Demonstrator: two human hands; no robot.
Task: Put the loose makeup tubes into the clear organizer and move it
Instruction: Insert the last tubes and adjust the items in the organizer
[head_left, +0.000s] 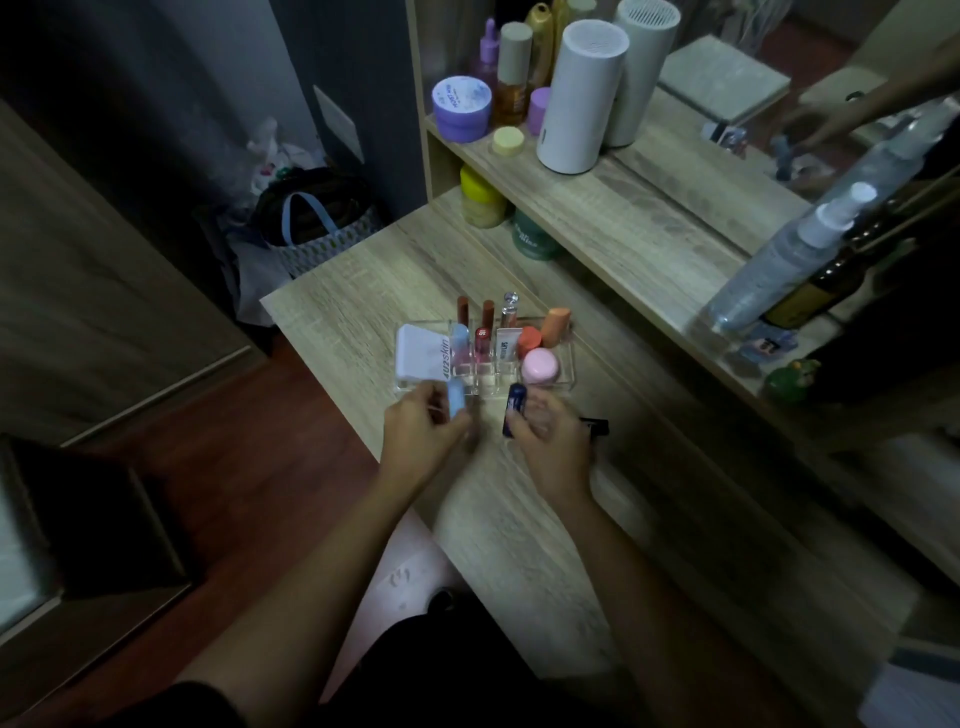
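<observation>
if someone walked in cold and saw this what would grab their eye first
Most likely the two hands at the middle of the wooden desk: the left hand holds a light blue tube, the right hand a dark blue tube. Just beyond them sits the clear organizer, already holding lip tubes, a white compact and a pink round pot. On the shelf up behind stands a tall white cylinder.

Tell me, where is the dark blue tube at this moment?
In the head view, the dark blue tube is held in the right hand, just in front of the clear organizer, near the pink jar.
</observation>
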